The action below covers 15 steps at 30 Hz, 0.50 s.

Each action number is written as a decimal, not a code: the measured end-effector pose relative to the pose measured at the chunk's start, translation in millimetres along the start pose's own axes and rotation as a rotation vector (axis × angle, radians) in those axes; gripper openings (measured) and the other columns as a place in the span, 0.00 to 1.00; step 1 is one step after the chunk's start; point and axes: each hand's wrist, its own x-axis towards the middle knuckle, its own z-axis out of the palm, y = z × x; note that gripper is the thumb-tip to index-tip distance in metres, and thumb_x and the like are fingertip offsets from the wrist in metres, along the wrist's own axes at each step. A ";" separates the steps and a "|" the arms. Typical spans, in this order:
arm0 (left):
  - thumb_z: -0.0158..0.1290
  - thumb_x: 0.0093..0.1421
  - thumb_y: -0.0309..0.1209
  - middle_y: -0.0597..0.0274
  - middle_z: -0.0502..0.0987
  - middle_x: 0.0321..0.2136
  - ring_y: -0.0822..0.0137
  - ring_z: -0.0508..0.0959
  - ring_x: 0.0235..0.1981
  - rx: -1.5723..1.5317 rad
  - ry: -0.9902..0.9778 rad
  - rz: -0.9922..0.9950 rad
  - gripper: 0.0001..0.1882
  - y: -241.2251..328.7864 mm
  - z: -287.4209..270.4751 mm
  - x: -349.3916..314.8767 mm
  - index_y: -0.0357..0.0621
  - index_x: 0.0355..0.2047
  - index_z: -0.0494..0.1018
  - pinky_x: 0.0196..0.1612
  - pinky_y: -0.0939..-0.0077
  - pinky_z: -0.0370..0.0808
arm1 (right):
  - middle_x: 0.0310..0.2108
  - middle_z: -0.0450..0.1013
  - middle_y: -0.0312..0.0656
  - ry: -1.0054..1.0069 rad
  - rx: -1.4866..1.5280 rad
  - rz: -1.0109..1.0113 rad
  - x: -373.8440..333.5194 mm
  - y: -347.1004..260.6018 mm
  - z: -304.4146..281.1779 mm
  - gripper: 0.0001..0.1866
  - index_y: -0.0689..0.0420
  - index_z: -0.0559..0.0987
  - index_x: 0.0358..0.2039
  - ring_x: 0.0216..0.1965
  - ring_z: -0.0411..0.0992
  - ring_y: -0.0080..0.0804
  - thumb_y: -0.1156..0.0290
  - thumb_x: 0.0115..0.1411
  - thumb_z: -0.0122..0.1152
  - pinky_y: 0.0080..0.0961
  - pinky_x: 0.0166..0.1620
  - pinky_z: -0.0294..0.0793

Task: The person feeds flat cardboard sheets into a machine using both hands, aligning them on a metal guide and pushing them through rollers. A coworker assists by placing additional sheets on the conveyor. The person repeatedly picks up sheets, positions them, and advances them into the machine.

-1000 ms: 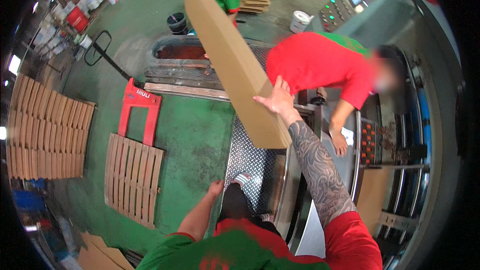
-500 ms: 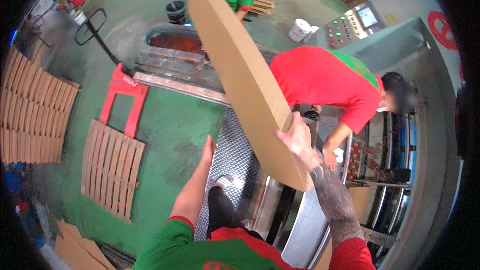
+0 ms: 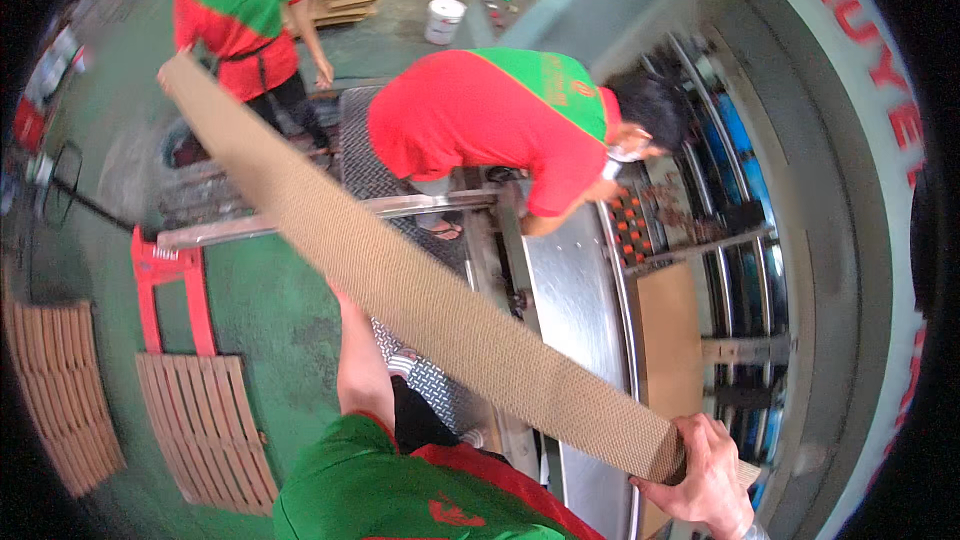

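Observation:
A long stack of corrugated cardboard sheets (image 3: 440, 305), seen along its ribbed edge, slants from the upper left to the lower right before me. My right hand (image 3: 705, 475) is closed round its near right end, thumb below and fingers over the top. Behind the stack's middle, my left hand is hidden except for a sliver beside the wrist (image 3: 342, 305); its fingers do not show. At the far end, a standing co-worker (image 3: 245, 0) in a red and green shirt has a hand against the stack. Below the right part lies a metal feed table (image 3: 580, 300).
Another co-worker (image 3: 480, 120) bends over the machine's rollers (image 3: 735, 290). Brown cardboard (image 3: 668, 340) lies beside the feed table. To the left are a red pallet jack (image 3: 170, 270) and a wooden pallet (image 3: 205, 430). A white bucket (image 3: 445, 20) stands at the back.
The stack's near end has swung right and toward me with my right hand. Its far end now lies farther left in view. My left hand has passed behind the stack. The view has turned right.

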 end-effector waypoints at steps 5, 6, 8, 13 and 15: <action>0.48 0.64 0.82 0.58 0.68 0.76 0.47 0.65 0.76 0.181 -0.051 -0.133 0.60 -65.2 7.3 -166.6 0.50 0.81 0.60 0.77 0.38 0.62 | 0.47 0.79 0.51 -0.069 0.062 0.177 -139.8 64.7 34.2 0.41 0.62 0.76 0.57 0.47 0.80 0.53 0.52 0.50 0.86 0.51 0.52 0.76; 0.48 0.65 0.81 0.59 0.68 0.76 0.47 0.65 0.76 0.213 -0.044 -0.144 0.59 -74.4 5.8 -203.5 0.50 0.81 0.60 0.77 0.38 0.62 | 0.48 0.79 0.50 -0.087 0.100 0.229 -168.1 82.1 45.4 0.41 0.61 0.77 0.57 0.49 0.80 0.53 0.52 0.50 0.85 0.52 0.53 0.76; 0.47 0.66 0.81 0.60 0.69 0.75 0.47 0.66 0.76 0.272 -0.033 -0.163 0.58 -88.7 -3.3 -271.7 0.51 0.81 0.60 0.77 0.39 0.63 | 0.49 0.77 0.52 -0.064 0.178 0.343 -228.3 119.1 77.3 0.41 0.61 0.76 0.60 0.53 0.77 0.57 0.55 0.51 0.84 0.53 0.56 0.73; 0.44 0.74 0.74 0.64 0.71 0.74 0.50 0.69 0.73 0.231 0.073 -0.129 0.47 -128.9 -39.6 -427.2 0.53 0.79 0.64 0.74 0.42 0.68 | 0.47 0.75 0.58 0.150 0.193 0.397 -377.6 224.6 186.0 0.56 0.64 0.76 0.57 0.52 0.75 0.63 0.25 0.47 0.77 0.55 0.58 0.73; 0.43 0.75 0.73 0.64 0.71 0.74 0.51 0.70 0.72 0.334 -0.067 -0.169 0.46 -151.9 -48.0 -474.6 0.53 0.78 0.64 0.73 0.44 0.70 | 0.47 0.75 0.58 0.181 0.285 0.401 -427.1 283.7 230.8 0.52 0.65 0.77 0.55 0.52 0.75 0.64 0.27 0.50 0.76 0.54 0.56 0.74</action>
